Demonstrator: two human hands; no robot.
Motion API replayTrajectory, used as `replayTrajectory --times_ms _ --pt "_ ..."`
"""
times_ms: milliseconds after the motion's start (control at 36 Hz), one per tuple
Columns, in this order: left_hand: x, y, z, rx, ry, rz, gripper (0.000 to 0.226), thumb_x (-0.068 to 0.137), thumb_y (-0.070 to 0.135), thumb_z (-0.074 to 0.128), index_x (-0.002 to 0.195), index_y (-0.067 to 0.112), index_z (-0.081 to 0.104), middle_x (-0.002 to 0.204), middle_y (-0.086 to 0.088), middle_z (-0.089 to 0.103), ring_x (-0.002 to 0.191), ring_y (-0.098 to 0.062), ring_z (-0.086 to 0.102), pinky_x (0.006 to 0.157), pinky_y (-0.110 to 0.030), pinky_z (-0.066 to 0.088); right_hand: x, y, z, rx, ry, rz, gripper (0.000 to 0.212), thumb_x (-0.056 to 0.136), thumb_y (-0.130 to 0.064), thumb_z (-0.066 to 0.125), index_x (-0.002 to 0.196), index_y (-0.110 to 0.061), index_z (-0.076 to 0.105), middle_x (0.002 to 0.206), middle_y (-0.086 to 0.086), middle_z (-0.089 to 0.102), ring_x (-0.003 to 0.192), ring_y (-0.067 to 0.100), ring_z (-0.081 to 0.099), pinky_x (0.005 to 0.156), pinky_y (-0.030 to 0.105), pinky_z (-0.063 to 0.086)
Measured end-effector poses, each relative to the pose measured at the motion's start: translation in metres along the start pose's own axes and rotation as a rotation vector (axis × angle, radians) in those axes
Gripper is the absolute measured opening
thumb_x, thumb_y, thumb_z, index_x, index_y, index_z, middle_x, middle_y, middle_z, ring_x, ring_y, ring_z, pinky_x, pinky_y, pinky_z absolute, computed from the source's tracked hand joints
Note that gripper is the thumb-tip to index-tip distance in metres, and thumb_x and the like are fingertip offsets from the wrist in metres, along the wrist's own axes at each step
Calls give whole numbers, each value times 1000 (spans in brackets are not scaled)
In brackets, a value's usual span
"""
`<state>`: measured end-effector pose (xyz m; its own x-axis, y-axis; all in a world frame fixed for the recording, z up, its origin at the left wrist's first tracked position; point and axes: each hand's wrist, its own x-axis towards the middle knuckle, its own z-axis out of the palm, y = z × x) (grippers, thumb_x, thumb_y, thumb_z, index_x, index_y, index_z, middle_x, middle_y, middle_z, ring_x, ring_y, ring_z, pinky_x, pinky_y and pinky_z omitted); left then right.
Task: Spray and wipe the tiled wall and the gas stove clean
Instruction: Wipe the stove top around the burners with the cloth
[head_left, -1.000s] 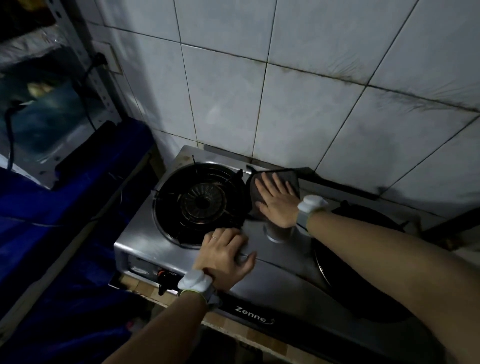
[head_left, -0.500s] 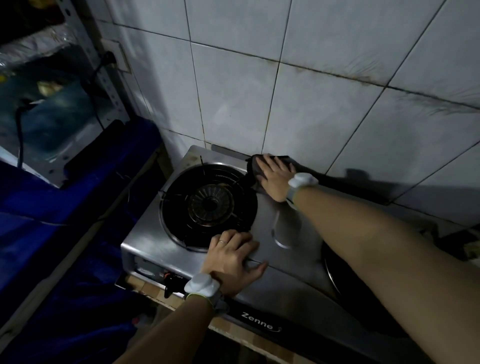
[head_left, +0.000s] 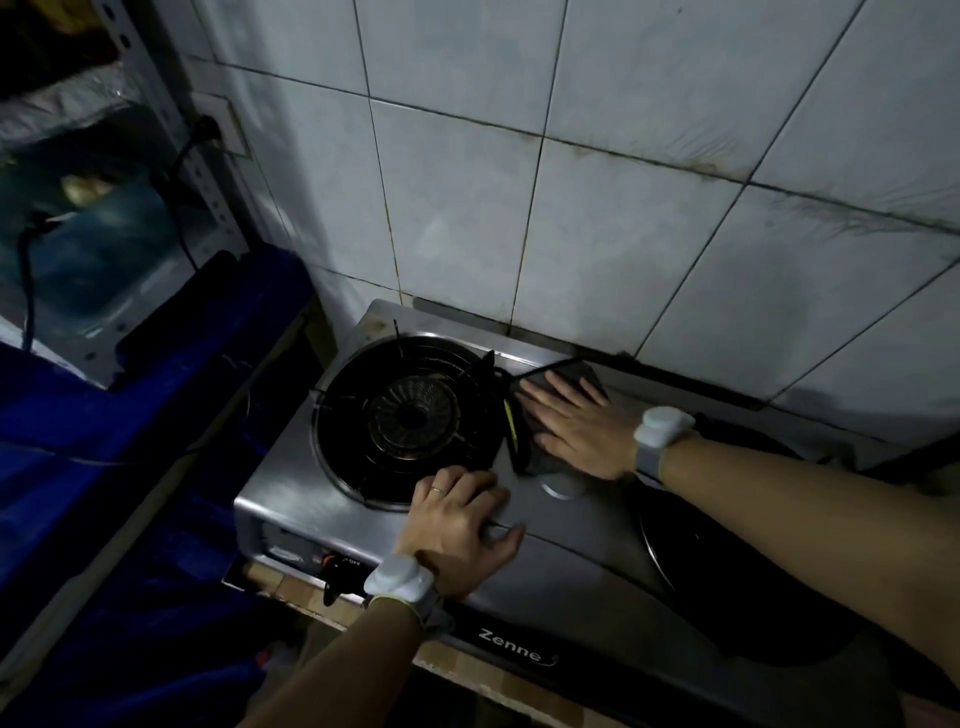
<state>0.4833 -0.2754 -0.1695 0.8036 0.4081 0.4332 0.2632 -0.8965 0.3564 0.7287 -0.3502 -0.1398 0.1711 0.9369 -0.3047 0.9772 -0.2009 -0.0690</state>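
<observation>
A stainless steel gas stove (head_left: 291, 488) stands against the white tiled wall (head_left: 597, 234), whose grout lines are stained. My right hand (head_left: 576, 431) lies flat with straight fingers on a dark grey cloth (head_left: 582, 375), pressing it onto the steel strip between the two burners. The left burner (head_left: 410, 421) is black with a round metal head. My left hand (head_left: 457, 530) rests on the stove top near the front edge, fingers loosely spread, holding nothing. Most of the right burner (head_left: 727, 582) is hidden under my right forearm.
A black control knob (head_left: 335, 569) sits on the stove's front panel. Blue fabric (head_left: 130, 415) covers the surface to the left. A metal shelf rack (head_left: 171, 130) and a wall socket (head_left: 218, 127) with a black plug and cable stand at the upper left.
My right hand has drawn the cloth back from the stove's rear edge toward the middle strip, after pushing it to the back. My left hand has stayed put.
</observation>
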Motion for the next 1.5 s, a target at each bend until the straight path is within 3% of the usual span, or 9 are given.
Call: replayTrajectory --times_ms 139,278,583,694,833,944,1083,1222,1500 --pt "0 0 0 -6 9 -5 34 77 57 71 96 30 75 108 11 69 102 -21 62 84 -38 44 56 6 -11 85 86 150 59 104 -48 24 156 -37 0 162 -20 -12 151 16 -14 120 55 1" --pt "4 -3 -3 -1 3 -36 36 77 57 71 98 28 75 108 10 68 103 -21 61 85 -37 42 88 -12 -23 199 117 352 58 104 -48 19 156 -36 -4 163 -16 -13 151 21 -12 120 54 -3" --pt "-3 -1 -6 -7 -30 -50 31 74 50 75 90 24 72 102 7 68 95 -23 62 79 -37 42 1 -78 22 292 40 565 68 101 -53 25 156 -31 -8 162 -2 -22 146 40 -22 117 59 -7" --pt "-2 0 -8 -33 -19 -35 23 76 44 69 80 21 68 95 4 66 90 -25 61 75 -38 41 -31 -130 43 339 154 683 71 88 -52 29 152 -20 36 161 10 25 143 51 22 111 65 19" --pt "-3 -3 -14 -67 -60 -13 19 82 35 58 77 18 62 88 1 61 84 -27 57 73 -38 38 -49 -130 48 320 146 701 78 85 -61 -1 156 -29 -7 163 4 -17 147 45 -15 117 57 -4" --pt "-2 -3 -16 -81 -88 -12 20 83 33 56 75 16 58 85 -2 58 81 -29 54 72 -39 37 -22 -94 36 408 200 875 69 99 -56 23 157 -28 -3 164 3 -15 148 42 -15 119 56 -3" --pt "-3 -1 -17 -105 -129 -28 16 79 35 61 73 20 57 81 2 55 80 -26 53 73 -38 38 9 -39 17 469 195 980 69 98 -58 20 157 -29 0 164 3 -15 148 40 -14 118 60 -3" --pt "-1 -5 -16 -95 -186 -11 18 77 39 64 73 23 56 81 4 53 81 -23 53 74 -38 37 16 16 -1 444 40 900 67 100 -60 20 154 -37 -12 161 -3 -26 146 38 -25 118 57 -10" --pt "-2 -9 -17 -117 -217 -3 21 87 41 50 77 22 54 82 3 52 82 -24 51 76 -39 35 10 -21 12 382 98 913 63 101 -56 17 154 -37 -12 162 0 -23 147 37 -20 119 54 -6"
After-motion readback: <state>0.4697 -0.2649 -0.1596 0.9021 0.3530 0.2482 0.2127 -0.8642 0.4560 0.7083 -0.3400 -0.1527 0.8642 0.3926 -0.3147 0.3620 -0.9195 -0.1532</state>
